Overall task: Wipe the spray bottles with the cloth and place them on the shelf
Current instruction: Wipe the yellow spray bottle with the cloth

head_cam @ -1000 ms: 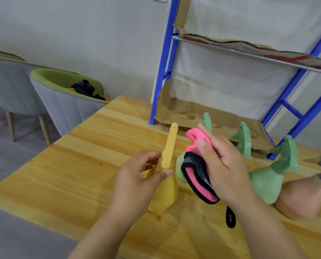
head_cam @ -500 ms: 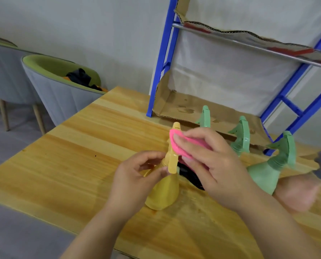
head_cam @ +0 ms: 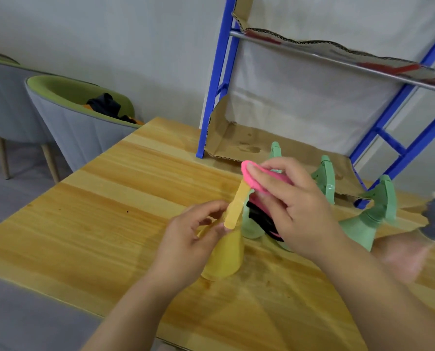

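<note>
While the left hand (head_cam: pixel 191 239) curls its fingers and thumb round the neck of the yellow spray bottle (head_cam: pixel 224 259), just under the trigger head, the bottle stands upright on the wooden surface (head_cam: pixel 110 211) near its front edge. That grip is closed on the neck, the thumb tip lying beside the lower end of the sprayer. The right hand (head_cam: pixel 295 206) pinches the pink-and-black cloth (head_cam: pixel 255 177), pressing a folded pink edge over the top end of the yellow sprayer head, and the black part of the cloth hangs under the palm. Just behind the yellow bottle stands a green spray bottle (head_cam: pixel 274 150), partly hidden by the cloth and the hand. A second green bottle (head_cam: pixel 326 178) shows its head to the right of the hand, and a third green bottle (head_cam: pixel 363 224) leans further right. At the far right lies a blurred pink bottle (head_cam: pixel 401 254) with a grey head. The blue-framed shelf (head_cam: pixel 215 79) stands at the back of the surface, its levels lined with torn cardboard (head_cam: pixel 236 138). To the left sits a grey and green chair (head_cam: pixel 66 117) with dark clothing (head_cam: pixel 104 105) on its seat.
</note>
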A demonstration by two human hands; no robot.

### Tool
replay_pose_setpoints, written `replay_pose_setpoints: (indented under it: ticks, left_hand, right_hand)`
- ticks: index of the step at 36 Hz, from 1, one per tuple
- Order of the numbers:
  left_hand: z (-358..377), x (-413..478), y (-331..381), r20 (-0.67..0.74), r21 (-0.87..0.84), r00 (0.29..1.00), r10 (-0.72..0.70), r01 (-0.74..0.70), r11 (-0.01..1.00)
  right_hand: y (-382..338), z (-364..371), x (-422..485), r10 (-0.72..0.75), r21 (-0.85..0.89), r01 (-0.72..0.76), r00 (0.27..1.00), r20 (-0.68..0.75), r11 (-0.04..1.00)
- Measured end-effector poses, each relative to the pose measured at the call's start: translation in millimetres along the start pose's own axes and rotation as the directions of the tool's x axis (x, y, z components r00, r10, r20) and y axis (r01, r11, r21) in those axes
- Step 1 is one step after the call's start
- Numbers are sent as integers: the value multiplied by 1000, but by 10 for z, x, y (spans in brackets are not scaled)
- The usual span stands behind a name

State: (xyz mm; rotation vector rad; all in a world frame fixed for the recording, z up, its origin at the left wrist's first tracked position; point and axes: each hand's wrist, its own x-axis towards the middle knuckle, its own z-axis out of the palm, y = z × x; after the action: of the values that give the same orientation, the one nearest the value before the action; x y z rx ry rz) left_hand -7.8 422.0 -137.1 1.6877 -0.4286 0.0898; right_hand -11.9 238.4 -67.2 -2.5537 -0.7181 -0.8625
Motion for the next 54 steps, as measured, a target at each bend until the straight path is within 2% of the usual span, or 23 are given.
replay_pose_setpoints:
  ticks: [4, 7, 11, 13, 16, 18, 21, 27, 29, 32, 33, 37, 40, 43, 47, 54]
  left_hand:
    - [-9, 41, 24, 22, -51, 1000, 12, -10, 999]
    - [-18, 54, 12, 8, -151, 1000, 13, -12, 988]
    - [-53, 3, 20, 41, -255, 993, 111, -97, 962]
    - [-53, -17, 67, 23, -281, 988, 151, -139, 950]
    - [-5, -18, 148, -47, -322, 993, 113, -122, 939]
    - [40, -8, 181, -94, -328, 993, 69, -96, 940]
    - [68, -9, 198, -123, -368, 992, 28, -72, 927]
    - [74, -31, 211, -128, -361, 992, 19, -65, 930]
    - [81, -34, 221, -133, -349, 991, 19, -65, 935]
    - [85, -26, 238, -141, -366, 990, 9, -61, 929]
    - [84, -22, 242, -139, -367, 990, 13, -64, 928]
    - [89, 10, 277, -145, -333, 989, 33, -81, 939]
    - [107, 50, 321, -162, -242, 986, 34, -73, 967]
    - [121, 76, 332, -178, -135, 984, 31, -56, 989]
    - [111, 89, 310, -192, -94, 981, 17, -35, 995]
    - [114, 125, 302, -165, -78, 986, 35, -48, 996]
  right_hand:
    - [-28, 18, -61, 68, 71, -63, 996, -65, 996]
    - [-76, 34, -121, 87, 92, -78, 992, -96, 993]
    - [-122, 55, -181, 185, 115, -170, 973, -138, 979]
    - [-157, 92, -205, 251, 143, -228, 953, -167, 963]
    - [-233, 184, -242, 313, 184, -277, 928, -203, 943]
    - [-308, 261, -268, 298, 192, -260, 932, -207, 946]
    - [-407, 377, -317, 188, 197, -147, 960, -210, 969]
    - [-365, 404, -360, 23, 110, 3, 971, -236, 994]
    - [-306, 393, -350, 77, 133, -43, 961, -267, 990]
    - [-272, 383, -328, 242, 220, -180, 924, -297, 959]
    - [-280, 390, -331, 250, 234, -185, 923, -292, 955]
    - [-355, 422, -378, 139, 252, -77, 960, -242, 965]
    - [-312, 402, -387, 120, 205, -68, 960, -252, 976]
    - [-236, 360, -360, 225, 160, -183, 927, -299, 970]
    - [-186, 337, -337, 360, 173, -320, 877, -319, 932]
    - [-136, 306, -434, 517, 309, -452, 838, -173, 837]
